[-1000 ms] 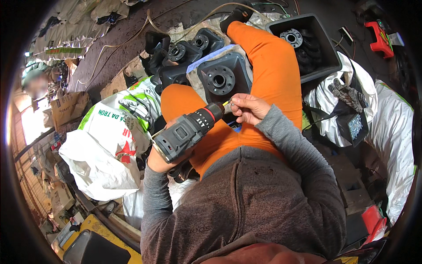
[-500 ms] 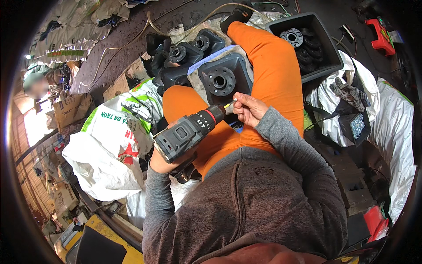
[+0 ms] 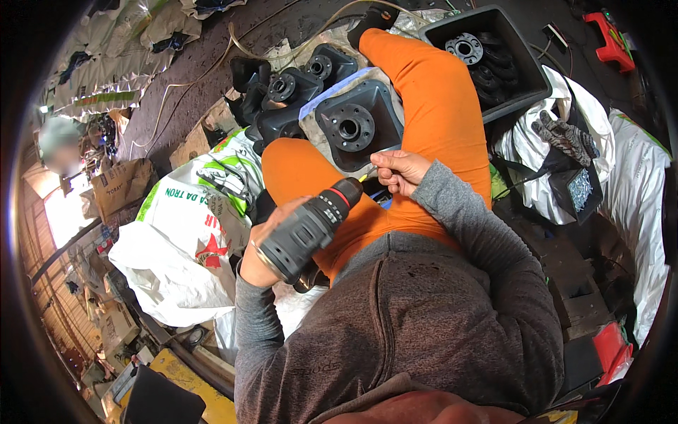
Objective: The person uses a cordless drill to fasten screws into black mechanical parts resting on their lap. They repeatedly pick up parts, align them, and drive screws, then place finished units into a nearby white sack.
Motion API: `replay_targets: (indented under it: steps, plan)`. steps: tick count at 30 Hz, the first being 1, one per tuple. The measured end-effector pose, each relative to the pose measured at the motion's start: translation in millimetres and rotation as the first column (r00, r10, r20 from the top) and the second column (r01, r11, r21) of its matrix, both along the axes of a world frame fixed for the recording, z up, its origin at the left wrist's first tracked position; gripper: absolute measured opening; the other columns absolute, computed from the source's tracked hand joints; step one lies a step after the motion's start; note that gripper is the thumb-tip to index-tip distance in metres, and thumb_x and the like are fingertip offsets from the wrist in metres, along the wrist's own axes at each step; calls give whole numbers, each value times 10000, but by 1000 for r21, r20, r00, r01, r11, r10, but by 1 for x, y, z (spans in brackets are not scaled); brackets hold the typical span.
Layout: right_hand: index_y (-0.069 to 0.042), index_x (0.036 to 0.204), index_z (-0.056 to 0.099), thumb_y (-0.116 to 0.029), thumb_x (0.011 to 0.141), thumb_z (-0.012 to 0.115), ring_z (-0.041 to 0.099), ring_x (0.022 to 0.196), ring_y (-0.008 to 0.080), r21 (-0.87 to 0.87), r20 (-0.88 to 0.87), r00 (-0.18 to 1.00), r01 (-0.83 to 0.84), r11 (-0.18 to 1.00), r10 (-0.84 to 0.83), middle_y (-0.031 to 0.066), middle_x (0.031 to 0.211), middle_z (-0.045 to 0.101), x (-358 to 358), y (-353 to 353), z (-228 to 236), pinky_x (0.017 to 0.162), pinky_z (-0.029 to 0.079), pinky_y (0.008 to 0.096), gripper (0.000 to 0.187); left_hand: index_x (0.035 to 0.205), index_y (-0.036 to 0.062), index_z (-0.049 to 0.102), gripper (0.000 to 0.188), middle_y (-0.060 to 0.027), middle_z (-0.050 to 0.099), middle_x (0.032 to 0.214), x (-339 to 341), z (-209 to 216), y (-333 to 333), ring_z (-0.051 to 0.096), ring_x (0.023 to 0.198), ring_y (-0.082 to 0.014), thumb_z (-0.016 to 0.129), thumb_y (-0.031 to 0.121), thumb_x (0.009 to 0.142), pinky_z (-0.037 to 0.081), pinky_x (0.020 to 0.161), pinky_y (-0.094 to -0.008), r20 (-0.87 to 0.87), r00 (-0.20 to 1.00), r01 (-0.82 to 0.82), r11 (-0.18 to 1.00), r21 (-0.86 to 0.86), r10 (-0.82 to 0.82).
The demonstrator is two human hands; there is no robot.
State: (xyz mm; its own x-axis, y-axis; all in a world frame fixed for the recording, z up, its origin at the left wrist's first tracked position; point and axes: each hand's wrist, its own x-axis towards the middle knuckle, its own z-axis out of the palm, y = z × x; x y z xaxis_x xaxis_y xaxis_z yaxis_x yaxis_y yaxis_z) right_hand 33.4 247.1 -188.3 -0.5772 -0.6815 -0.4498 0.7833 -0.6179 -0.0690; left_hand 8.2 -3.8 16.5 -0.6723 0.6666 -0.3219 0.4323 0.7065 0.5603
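My left hand [image 3: 258, 265] is wrapped around a black-and-grey cordless drill [image 3: 300, 233] with a red ring at its chuck. A yellowish bit [image 3: 365, 175] points away from me toward my right hand [image 3: 401, 172]. The right thumb and fingers pinch something tiny and pale at the bit's tip, too small to name. Just beyond them, between my legs, lies a black square-based part with a round drilled flange [image 3: 364, 131] and a central hole. The drill's grip is mostly hidden.
Similar black flanged parts [image 3: 288, 88] stand at the far left. A dark bin [image 3: 519, 106] with black parts is beyond my right leg. A black tray of screws [image 3: 580, 189] and a patterned glove [image 3: 565, 138] lie on white sacks at right. Another person [image 3: 62, 145] is at far left.
The drill has tilted, its chuck dropping slightly toward me. My right hand has turned a little and stays pinched by the bit. The whole view has shifted slightly.
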Motion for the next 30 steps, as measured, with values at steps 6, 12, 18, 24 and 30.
replay_targets:
  steps: [6, 12, 18, 24, 30]
  plan:
    - [-66, 1016, 651, -341, 913, 633, 473, 637, 31, 153, -37, 991, 130, 980, -126, -83, 662, 462, 1, -15, 3, 654, 532, 214, 294, 1249, 46, 542, 606, -119, 616, 1192, -8, 3, 8, 658, 987, -255, 748, 116, 683, 517, 860, -322, 68, 994, -89, 995, 43, 86]
    - [-51, 1042, 661, -359, 936, 593, 509, 699, 48, 172, -23, 978, 210, 962, -209, -67, 694, 464, 2, -20, 0, 729, 557, 267, 334, 1196, 32, 572, 509, -111, 610, 1161, -11, 2, 9, 596, 1065, -250, 763, 93, 728, 454, 943, -376, 123, 973, -205, 977, 60, 196]
    - [-56, 1030, 652, -350, 946, 580, 508, 664, 50, 209, -25, 977, 212, 955, -211, -70, 699, 467, -2, -18, 1, 718, 558, 272, 315, 1180, 22, 577, 531, -148, 594, 1204, -20, -6, 9, 612, 1056, -288, 744, 113, 684, 468, 932, -373, 141, 976, -171, 985, 15, 167]
    - [-75, 1073, 640, -280, 989, 504, 517, 729, 77, 182, 6, 973, 225, 957, -229, -40, 797, 497, 1, -20, 0, 708, 555, 273, 260, 1173, 13, 580, 502, -162, 593, 1196, -23, -5, 10, 595, 1081, -308, 728, 102, 702, 462, 939, -377, 105, 985, -138, 990, -21, 140]
    - [-61, 1156, 578, -185, 1008, 434, 522, 764, 80, 475, -48, 998, -5, 880, 32, -14, 843, 517, 18, -40, -3, 705, 547, 239, 241, 1084, 41, 630, 372, -101, 676, 920, -39, -11, 28, 653, 838, -249, 733, 81, 729, 502, 793, -357, 87, 971, -219, 974, -53, 223]
